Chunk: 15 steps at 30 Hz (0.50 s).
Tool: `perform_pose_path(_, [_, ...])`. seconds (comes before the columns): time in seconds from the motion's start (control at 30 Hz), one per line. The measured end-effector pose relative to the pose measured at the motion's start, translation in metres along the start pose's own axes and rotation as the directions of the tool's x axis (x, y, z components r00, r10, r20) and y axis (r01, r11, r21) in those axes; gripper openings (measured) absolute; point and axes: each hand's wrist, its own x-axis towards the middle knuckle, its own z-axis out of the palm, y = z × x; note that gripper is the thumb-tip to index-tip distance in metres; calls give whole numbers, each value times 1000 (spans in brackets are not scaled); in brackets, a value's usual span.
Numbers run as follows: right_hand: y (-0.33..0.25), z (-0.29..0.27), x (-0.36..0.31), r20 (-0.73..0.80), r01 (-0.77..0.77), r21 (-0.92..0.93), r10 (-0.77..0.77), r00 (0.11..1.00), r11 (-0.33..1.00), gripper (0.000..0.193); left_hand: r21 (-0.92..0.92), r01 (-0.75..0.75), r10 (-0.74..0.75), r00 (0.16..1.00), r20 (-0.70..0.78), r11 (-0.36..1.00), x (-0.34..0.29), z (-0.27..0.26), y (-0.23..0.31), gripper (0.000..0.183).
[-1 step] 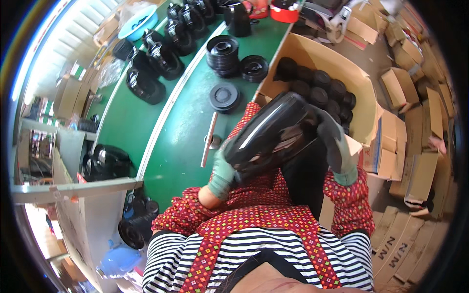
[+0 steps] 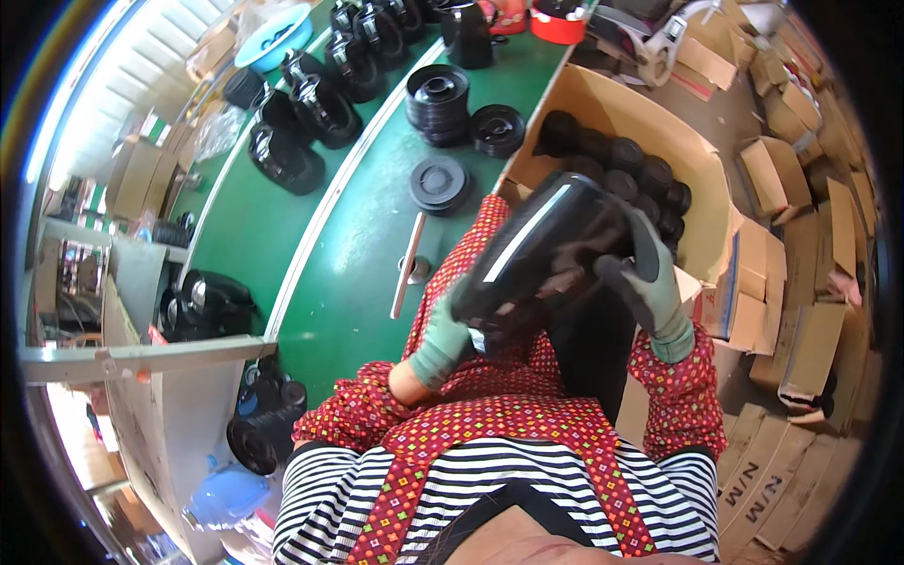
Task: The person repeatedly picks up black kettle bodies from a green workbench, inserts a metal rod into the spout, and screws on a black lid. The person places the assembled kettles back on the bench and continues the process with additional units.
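A large glossy black jug (image 2: 537, 250) lies tilted across my lap, held between both hands. My left hand (image 2: 443, 339), in a pale green glove, grips its lower left end, fingers partly hidden behind it; a small whitish patch shows beside them. At the upper right end my right hand (image 2: 650, 287), gloved in green with dark grey fingers, curves around the jug with thumb and fingers apart. On the green bench (image 2: 348, 320) to the left lie a flat black disc (image 2: 439, 184) and a bar-shaped tool (image 2: 408, 266) on a round metal foot.
A stack of black rings (image 2: 438, 104) and a lower stack (image 2: 496, 130) stand farther up the bench. Several black jugs (image 2: 320, 108) line its far strip. At my right, an open carton (image 2: 692, 155) holds black round pieces. A blue basin (image 2: 273, 40) sits far left.
The jug has turned in my hands and moved slightly right. My right hand's fingers have spread around its end. A whitish patch now shows by my left hand.
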Motion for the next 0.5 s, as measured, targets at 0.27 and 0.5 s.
perform_pose_path(0.27, [45, 25, -1, 270, 280, -658, -129, 954, 699, 54, 484, -170, 144, 985, 90, 859, 11, -82, 13, 46])
perform_pose_path(0.5, [72, 19, 6, 407, 269, -438, -78, 910, 858, 49, 859, 167, -205, 976, -74, 484, 21, -143, -54, 102])
